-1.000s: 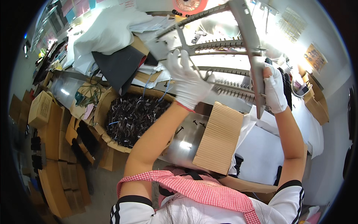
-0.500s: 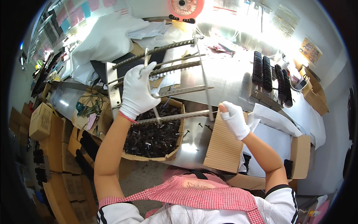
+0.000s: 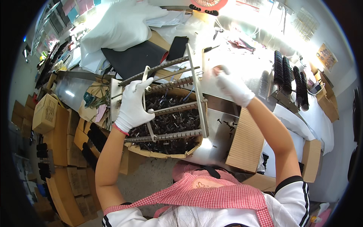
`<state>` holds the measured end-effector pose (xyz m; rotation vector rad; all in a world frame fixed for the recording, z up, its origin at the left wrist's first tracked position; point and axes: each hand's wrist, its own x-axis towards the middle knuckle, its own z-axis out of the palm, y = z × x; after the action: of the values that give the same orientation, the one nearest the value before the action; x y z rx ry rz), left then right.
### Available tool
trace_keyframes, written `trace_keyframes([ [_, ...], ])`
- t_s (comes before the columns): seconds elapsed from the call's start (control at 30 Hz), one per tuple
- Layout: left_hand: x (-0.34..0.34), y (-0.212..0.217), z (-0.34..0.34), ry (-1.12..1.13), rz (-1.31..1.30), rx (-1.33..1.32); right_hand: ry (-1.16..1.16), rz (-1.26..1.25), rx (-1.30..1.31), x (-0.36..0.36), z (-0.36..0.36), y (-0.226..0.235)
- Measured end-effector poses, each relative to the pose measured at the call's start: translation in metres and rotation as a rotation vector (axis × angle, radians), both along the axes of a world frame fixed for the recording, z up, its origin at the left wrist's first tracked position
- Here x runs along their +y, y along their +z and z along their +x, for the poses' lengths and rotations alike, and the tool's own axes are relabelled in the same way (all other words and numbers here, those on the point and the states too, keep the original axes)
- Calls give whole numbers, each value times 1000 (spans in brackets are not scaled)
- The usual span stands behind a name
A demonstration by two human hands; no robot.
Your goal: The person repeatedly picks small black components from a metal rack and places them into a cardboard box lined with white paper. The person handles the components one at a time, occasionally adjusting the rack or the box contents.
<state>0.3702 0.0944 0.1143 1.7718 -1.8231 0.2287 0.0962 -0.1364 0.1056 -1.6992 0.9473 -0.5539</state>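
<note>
A metal rack of threaded rods (image 3: 172, 108) hangs level over a cardboard box of small dark parts (image 3: 170, 125). My left hand (image 3: 134, 104), in a white glove, grips the rack's near-left handle bar. On the far right side, my white-gloved right hand (image 3: 232, 85) holds the rack's end plate by its top corner. The rods look bare, and the dark parts lie heaped in the box beneath.
A shiny steel table (image 3: 227, 125) carries a few loose dark parts beside the box. Rows of black ribbed pieces (image 3: 289, 73) stand at the far right. White bags (image 3: 121, 26) and a dark folder (image 3: 132, 58) lie behind. Cardboard cartons (image 3: 45, 111) stack at the left.
The rack has come down from high at the right, swung left and now sits flat over the box. Both hands moved with it; the right hand shifted to the far end.
</note>
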Motion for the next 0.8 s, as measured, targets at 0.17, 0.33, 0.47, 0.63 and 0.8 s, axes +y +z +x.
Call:
trace_keyframes([
  [0.17, 7, -12, 11, -15, 70, 51, 67, -347, 79, 23, 24, 22],
  [0.33, 17, -19, 21, -1, 146, 52, -29, -42, 282, 2, -4, 39],
  [0.47, 4, -19, 7, -34, 163, 43, 162, 12, 144, 38, 18, 19],
  [0.63, -10, -13, 5, -90, 123, 7, 130, -288, 39, 21, 1, 1],
  [0.8, 5, -20, 25, 55, 325, 60, -245, -849, 500, -80, -111, 13],
])
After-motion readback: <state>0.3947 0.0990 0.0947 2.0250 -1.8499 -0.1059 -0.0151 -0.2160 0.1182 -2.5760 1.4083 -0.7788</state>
